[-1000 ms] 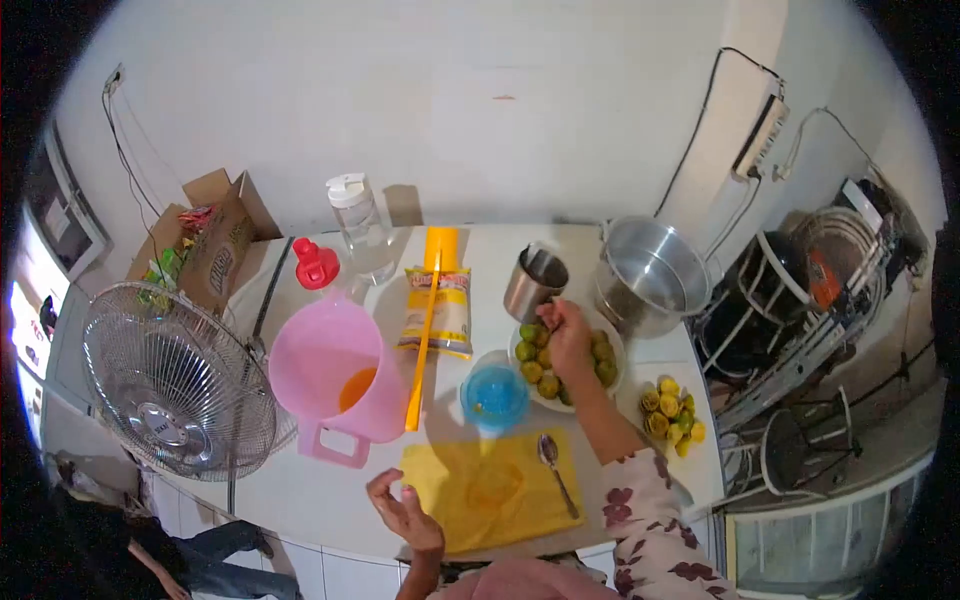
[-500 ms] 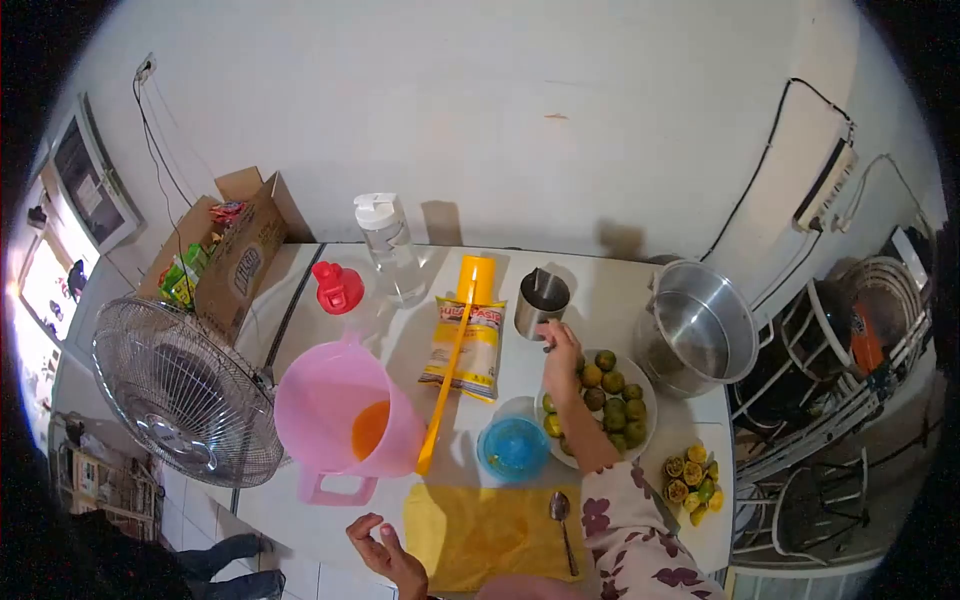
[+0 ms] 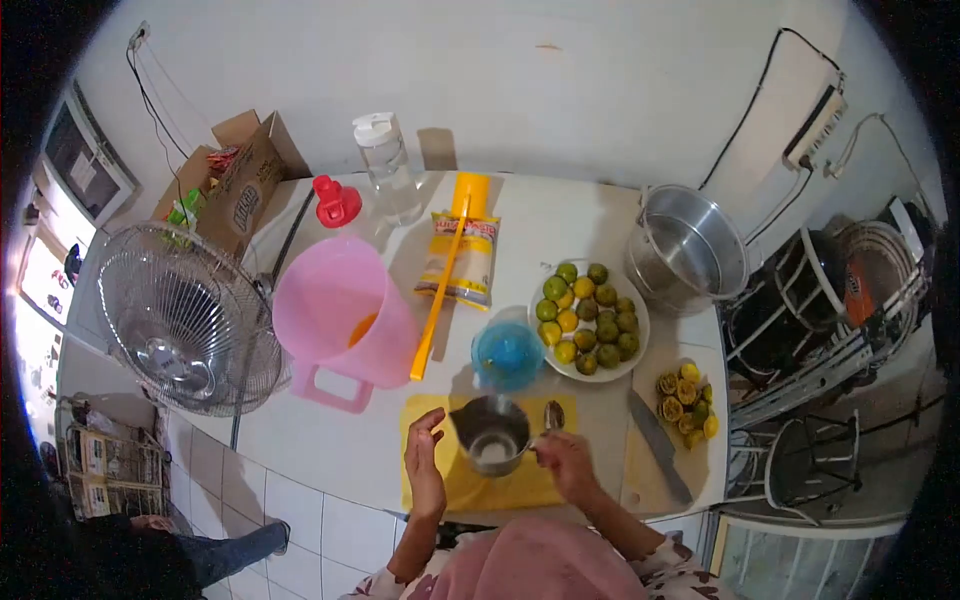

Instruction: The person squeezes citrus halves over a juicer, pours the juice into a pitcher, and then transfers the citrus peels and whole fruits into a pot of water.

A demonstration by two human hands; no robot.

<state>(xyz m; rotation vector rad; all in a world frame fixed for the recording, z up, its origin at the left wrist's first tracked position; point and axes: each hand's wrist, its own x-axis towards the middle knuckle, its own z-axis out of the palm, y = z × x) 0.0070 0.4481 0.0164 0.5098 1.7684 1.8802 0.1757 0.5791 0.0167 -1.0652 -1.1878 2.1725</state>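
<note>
A steel milk jug (image 3: 491, 436) hangs over the yellow cloth (image 3: 430, 490), its spout towards the left. My right hand (image 3: 566, 466) has its fingers closed on the jug's handle. My left hand (image 3: 425, 470) is raised just left of the jug, fingers stretched out and holding nothing. Partly covered by the jug and my right hand, a spoon (image 3: 554, 414) lies on the cloth. Just beyond the jug stands a blue juicer-like bowl (image 3: 508, 356). To the left is a pink pitcher (image 3: 335, 285) with orange liquid inside.
Green and yellow citrus fruit fill a white plate (image 3: 590, 372). A knife (image 3: 662, 448) lies by squeezed halves (image 3: 684, 406) at the right. Further back are a steel pot (image 3: 690, 240), a sugar packet (image 3: 475, 262) under a yellow ladle (image 3: 437, 310), a water bottle (image 3: 388, 175) and a fan (image 3: 180, 320).
The jug has come from the back of the table to the cloth in my right hand. My left hand has moved up and right beside it. The view has tilted down.
</note>
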